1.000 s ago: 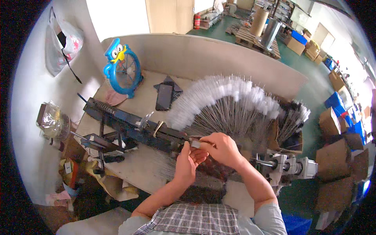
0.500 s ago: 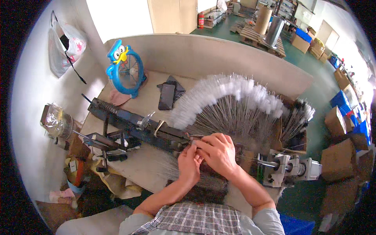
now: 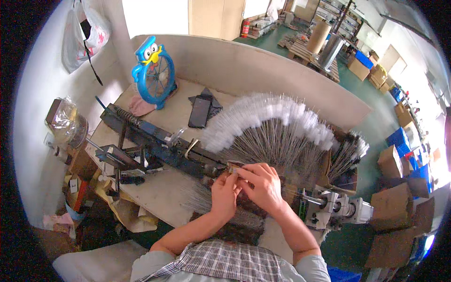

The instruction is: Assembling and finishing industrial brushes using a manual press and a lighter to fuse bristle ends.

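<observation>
Across the worktop (image 3: 157,193), a black bar (image 3: 159,142) slants rightward toward the near edge, ending by the left hand (image 3: 224,196), which pinches a small, mostly covered piece (image 3: 233,171) with the right hand (image 3: 263,185), its fingers closed in since a second ago, suggesting finer handling.

Small pale piece (image 3: 233,170) pinched by long dark bar (image 3: 150,139)

From here, the fingertips of the left hand (image 3: 224,195) and right hand (image 3: 263,185) cover most of the piece, hiding its shape. The bar slants inward from near the bench's (image 3: 181,104) left edge, its inner end just beside the piece.
</observation>
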`<state>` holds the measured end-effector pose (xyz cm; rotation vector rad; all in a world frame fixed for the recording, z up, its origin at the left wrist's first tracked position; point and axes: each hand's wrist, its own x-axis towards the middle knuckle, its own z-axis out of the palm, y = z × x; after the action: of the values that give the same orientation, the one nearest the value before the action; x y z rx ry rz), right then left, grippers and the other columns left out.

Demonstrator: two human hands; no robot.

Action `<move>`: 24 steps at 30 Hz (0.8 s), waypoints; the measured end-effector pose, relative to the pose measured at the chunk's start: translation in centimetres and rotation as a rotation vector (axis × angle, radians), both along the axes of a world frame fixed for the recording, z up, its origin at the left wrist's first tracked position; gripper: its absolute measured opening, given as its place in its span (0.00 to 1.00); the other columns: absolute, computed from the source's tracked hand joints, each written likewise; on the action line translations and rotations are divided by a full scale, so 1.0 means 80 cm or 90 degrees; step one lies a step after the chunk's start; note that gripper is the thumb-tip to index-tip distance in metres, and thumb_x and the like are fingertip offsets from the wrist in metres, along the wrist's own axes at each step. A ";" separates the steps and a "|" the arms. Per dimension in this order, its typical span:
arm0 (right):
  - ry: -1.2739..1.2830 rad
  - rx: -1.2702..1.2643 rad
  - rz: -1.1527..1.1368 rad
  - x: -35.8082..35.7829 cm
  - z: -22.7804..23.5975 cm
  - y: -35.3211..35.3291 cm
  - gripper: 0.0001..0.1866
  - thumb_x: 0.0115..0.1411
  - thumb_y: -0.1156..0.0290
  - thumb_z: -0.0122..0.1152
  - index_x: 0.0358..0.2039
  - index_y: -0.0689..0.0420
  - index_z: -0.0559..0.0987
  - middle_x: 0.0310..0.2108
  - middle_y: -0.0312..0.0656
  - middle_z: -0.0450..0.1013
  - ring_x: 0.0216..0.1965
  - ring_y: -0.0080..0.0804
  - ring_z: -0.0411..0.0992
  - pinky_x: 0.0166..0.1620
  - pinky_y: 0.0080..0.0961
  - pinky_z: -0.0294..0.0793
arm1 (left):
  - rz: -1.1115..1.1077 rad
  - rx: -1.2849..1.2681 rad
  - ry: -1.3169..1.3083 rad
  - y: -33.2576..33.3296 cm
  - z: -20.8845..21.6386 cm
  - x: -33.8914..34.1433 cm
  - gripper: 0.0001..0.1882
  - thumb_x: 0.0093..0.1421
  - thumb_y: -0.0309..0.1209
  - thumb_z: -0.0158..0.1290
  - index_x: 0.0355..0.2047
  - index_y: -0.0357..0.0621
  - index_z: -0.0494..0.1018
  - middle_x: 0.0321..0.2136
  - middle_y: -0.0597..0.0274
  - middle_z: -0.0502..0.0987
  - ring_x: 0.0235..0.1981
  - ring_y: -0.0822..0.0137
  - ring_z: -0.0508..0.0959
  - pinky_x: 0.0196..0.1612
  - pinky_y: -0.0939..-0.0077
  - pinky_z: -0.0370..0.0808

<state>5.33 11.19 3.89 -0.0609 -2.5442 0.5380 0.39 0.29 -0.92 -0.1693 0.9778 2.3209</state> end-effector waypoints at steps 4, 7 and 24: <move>0.008 -0.017 0.001 0.001 0.004 0.003 0.14 0.42 0.69 0.66 0.33 0.52 0.81 0.35 0.34 0.75 0.38 0.34 0.71 0.42 0.31 0.69 | 0.008 0.014 -0.065 0.005 0.014 0.002 0.03 0.58 0.27 0.50 0.27 0.45 0.68 0.27 0.65 0.72 0.29 0.72 0.73 0.38 0.74 0.72; 0.019 -0.040 -0.016 0.001 0.008 -0.002 0.14 0.42 0.69 0.66 0.33 0.53 0.80 0.35 0.35 0.75 0.38 0.34 0.71 0.42 0.31 0.70 | 0.009 0.069 -0.109 0.001 0.002 -0.003 0.02 0.57 0.26 0.49 0.27 0.44 0.68 0.28 0.64 0.72 0.30 0.71 0.73 0.38 0.74 0.72; 0.019 -0.029 -0.066 -0.002 -0.010 -0.011 0.17 0.44 0.68 0.63 0.38 0.50 0.78 0.36 0.34 0.74 0.40 0.34 0.70 0.42 0.32 0.68 | 0.004 0.028 -0.005 0.003 0.011 0.001 0.01 0.57 0.25 0.47 0.30 0.42 0.67 0.29 0.63 0.72 0.31 0.71 0.73 0.38 0.74 0.73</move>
<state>5.16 10.31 3.08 -0.1985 -2.4843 0.5519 0.43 0.57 -0.07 -0.1643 0.9222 2.3434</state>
